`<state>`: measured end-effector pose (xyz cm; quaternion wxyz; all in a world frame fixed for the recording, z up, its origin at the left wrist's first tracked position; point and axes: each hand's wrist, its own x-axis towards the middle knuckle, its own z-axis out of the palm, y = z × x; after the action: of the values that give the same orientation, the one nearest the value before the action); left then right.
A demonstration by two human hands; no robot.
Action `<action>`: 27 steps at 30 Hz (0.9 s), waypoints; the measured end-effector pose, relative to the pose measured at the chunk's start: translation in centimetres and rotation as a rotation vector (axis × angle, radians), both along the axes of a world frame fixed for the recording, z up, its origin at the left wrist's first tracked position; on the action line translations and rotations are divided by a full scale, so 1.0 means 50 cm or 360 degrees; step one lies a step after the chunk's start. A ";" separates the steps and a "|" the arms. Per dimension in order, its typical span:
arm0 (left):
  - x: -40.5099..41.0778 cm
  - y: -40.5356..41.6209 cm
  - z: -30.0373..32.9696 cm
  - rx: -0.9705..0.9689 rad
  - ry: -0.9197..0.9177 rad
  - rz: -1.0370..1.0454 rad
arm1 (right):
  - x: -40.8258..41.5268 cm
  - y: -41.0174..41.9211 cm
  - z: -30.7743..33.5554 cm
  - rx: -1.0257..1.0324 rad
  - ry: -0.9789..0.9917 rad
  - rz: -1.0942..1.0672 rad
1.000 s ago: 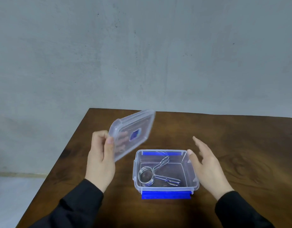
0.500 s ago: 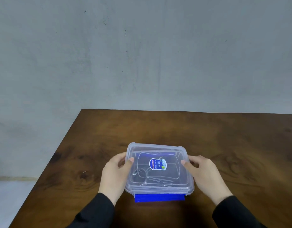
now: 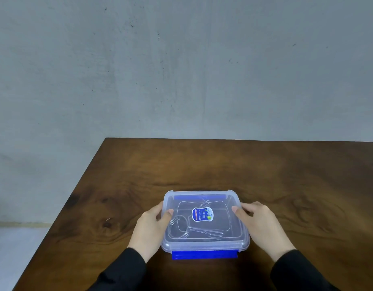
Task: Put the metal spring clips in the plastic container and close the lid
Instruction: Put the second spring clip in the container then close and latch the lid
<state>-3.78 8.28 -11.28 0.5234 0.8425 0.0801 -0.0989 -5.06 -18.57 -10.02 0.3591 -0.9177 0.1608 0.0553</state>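
Note:
A clear plastic container (image 3: 204, 245) sits on the wooden table near its front. Its clear lid (image 3: 234, 198), with a blue oval sticker in the middle, lies flat on top of it. Metal spring clips (image 3: 181, 226) show faintly through the lid, inside the container. A blue latch flap (image 3: 204, 254) sticks out at the near side, and another blue one lies at the far side. My left hand (image 3: 151, 226) grips the lid's left edge, thumb on top. At the right edge my right hand (image 3: 259, 223) does the same.
The dark wooden table (image 3: 202, 164) ends at a left edge and a far edge, with a grey wall behind. A pale floor shows at the lower left. Black sleeves cover both forearms.
One second ago my left hand held the lid tilted above the open container. The lid now lies flat on the container, with both hands on its sides.

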 end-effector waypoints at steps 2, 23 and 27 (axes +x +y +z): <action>0.020 0.000 0.003 0.0006 0.0051 0.0008 | 0.011 -0.006 -0.003 0.0058 0.0021 0.0052; 0.110 -0.004 0.018 -0.0232 0.0101 -0.0303 | 0.074 0.010 0.003 0.0960 0.0059 0.0110; 0.109 -0.002 0.015 -0.0093 -0.0002 -0.0318 | 0.073 0.012 0.003 0.0821 -0.0004 0.0156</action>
<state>1.67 8.17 -10.51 0.5354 0.8307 -0.0074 -0.1525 -1.40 -17.96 -9.87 0.5784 -0.8025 0.0962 0.1106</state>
